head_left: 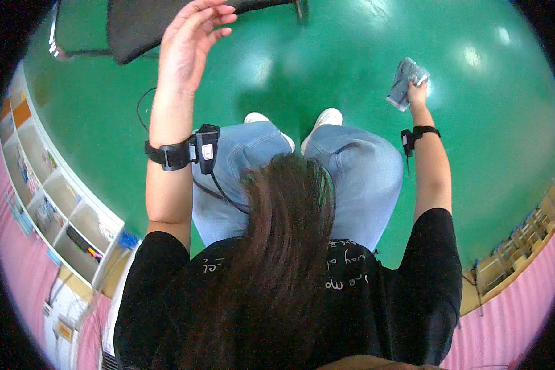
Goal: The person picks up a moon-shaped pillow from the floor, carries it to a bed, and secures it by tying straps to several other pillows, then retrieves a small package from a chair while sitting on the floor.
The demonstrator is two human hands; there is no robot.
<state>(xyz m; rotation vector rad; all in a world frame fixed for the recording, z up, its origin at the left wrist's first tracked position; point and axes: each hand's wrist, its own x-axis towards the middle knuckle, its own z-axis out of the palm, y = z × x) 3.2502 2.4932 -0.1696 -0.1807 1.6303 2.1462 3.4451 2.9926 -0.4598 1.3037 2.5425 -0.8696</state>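
My left hand [194, 38] is raised at the upper left, close to the edge of a dark chair seat [135, 31]. Its fingers are slightly bent and spread, with nothing seen in them. Out to the right, my right hand [417, 94] is closed on a grey-blue cloth [403, 83], which looks flat, folded and a little wrinkled. The cloth hangs over the green floor [475, 123], away from other things. Each forearm has a black strap, and the left strap [182, 154] carries a small box with a cable.
A white cubby shelf [74, 203] with assorted small items lines the left side. At the lower right is a wooden rack [517, 254] by pink curtains [499, 333]. The chair's metal leg [53, 37] stands at the upper left. My white shoes [328, 117] rest on the floor.
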